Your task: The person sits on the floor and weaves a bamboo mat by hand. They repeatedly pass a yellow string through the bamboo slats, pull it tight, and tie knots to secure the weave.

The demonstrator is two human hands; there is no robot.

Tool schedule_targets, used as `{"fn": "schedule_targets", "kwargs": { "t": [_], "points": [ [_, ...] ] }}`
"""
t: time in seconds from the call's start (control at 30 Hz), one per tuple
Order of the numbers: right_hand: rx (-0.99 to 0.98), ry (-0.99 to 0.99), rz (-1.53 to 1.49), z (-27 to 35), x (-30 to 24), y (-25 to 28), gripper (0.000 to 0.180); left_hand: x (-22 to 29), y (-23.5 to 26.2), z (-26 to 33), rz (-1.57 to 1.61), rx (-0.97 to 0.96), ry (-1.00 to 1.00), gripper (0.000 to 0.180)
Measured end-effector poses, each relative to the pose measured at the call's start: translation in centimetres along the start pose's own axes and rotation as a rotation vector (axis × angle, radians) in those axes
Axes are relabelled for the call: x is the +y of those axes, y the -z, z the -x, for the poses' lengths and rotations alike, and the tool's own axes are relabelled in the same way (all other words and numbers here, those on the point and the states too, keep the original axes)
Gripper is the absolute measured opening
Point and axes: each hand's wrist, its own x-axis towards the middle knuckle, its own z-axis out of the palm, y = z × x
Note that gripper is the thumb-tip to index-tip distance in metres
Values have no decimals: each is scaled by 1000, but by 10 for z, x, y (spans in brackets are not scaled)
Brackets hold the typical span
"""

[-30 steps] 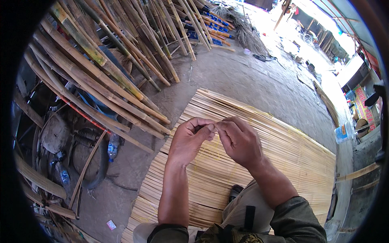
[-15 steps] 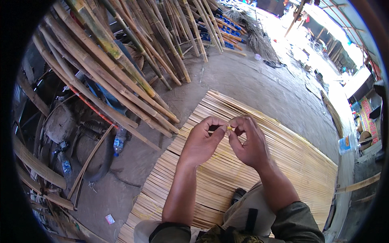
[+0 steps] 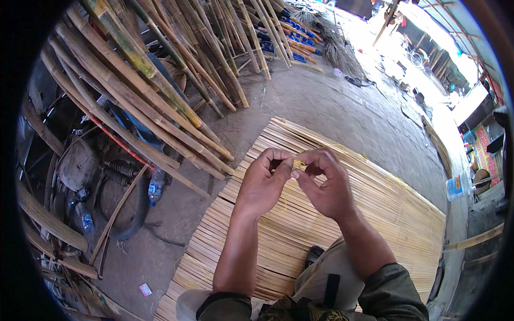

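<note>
Over a mat of split bamboo slats [image 3: 375, 198], my left hand [image 3: 263, 182] and my right hand [image 3: 327, 184] come together at the fingertips. Both are closed in a pinch on a thin yellow string [image 3: 298, 163]. A small loop of it shows between the fingers, and a loose length hangs below my left hand onto the slats. More yellow string lies across the mat's near left part. Exactly how the string runs inside my fingers is hidden.
Long bamboo poles [image 3: 155, 91] lean at the upper left. Beneath them are plastic bottles [image 3: 156, 187] and a black tyre [image 3: 134, 214]. A clear bucket [image 3: 458, 188] stands right of the mat. Bundled brooms [image 3: 337, 51] lie at the back. My shoe [image 3: 313, 255] rests on the mat.
My hands have shifted slightly left, and the fingertips have turned a little. More of the yellow string now shows between and below them.
</note>
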Motion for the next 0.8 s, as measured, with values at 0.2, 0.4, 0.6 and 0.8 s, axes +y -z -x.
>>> {"fn": "schedule_targets", "kwargs": {
  "t": [0.2,0.4,0.6,0.8],
  "points": [
    [-56,-422,-643,-5,2,9,13,6,-4,3,167,0,23,12],
    [18,-315,-535,-3,4,3,10,14,-4,7,217,-17,-11,12],
    [22,-66,-183,0,-9,4,8,22,-7,11,255,-47,-12,12],
    [103,196,172,-1,-19,10,9,28,-12,15,210,-38,28,7]
  ]
}}
